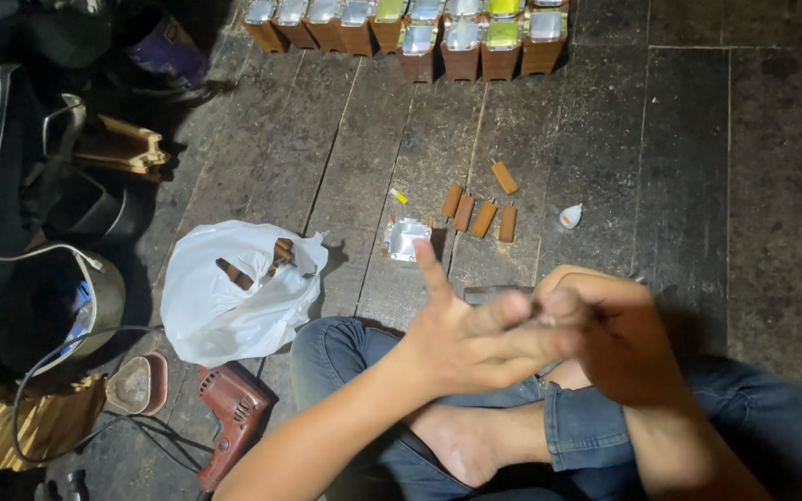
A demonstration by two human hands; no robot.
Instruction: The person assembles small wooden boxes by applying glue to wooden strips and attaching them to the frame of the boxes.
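From my remote seat I watched the left hand (475, 339) and the right hand (601, 329) meet above the crossed legs, fingers overlapping, the left thumb sticking up. Motion blur hid whatever sat between them, so I couldn't tell the grip on either side. On the floor just beyond lay a shiny metal plate (407, 237), with five small wooden blocks (483, 214) near it. A white plastic bag (234, 289) sat off to the left, a red drill (232, 412) below it.

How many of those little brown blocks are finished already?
Two rows of brown blocks with shiny tops stand finished at the far end. The left hand and right hand press together; anything between them is hidden. Five loose brown pieces and one shiny plate remain.
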